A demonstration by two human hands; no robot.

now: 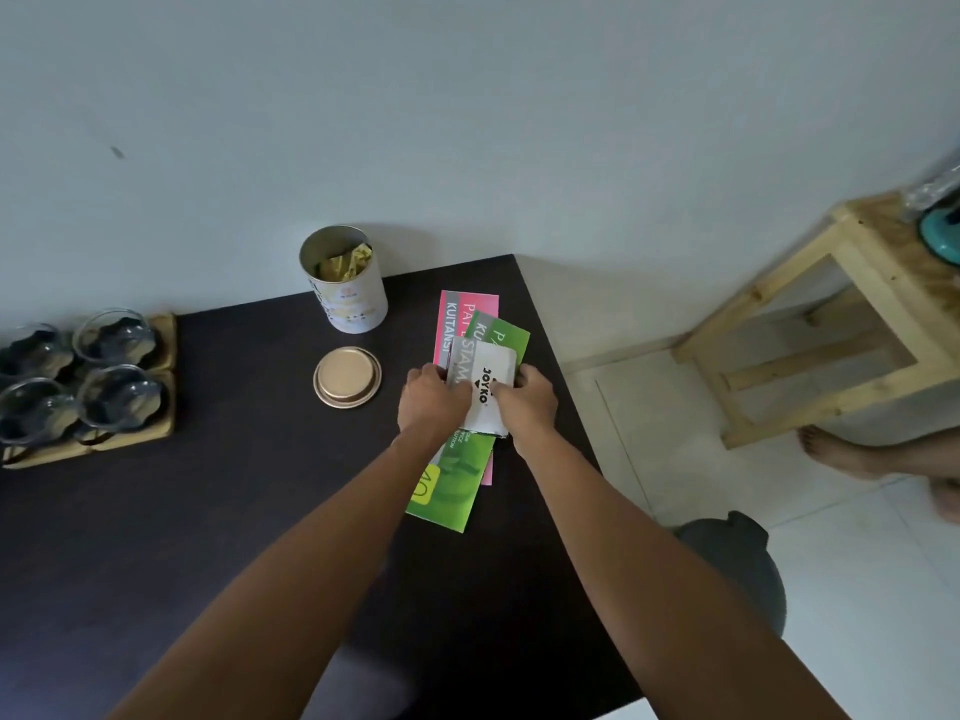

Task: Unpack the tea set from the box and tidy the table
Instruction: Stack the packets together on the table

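A white stamp-pad box marked JOYKO lies on top of a green receipt book, which lies on a pink receipt book, all on the dark table. My left hand grips the box's left side and my right hand grips its right side. At the table's left edge several glass tea cups sit on wooden trays. An open tin with tea packets inside stands at the back, and its gold lid lies flat in front of it.
The table's right edge runs close beside the books. A wooden stool stands on the tiled floor to the right, with a teal object on top. A person's bare feet show at far right. A dark round bin sits below the table edge.
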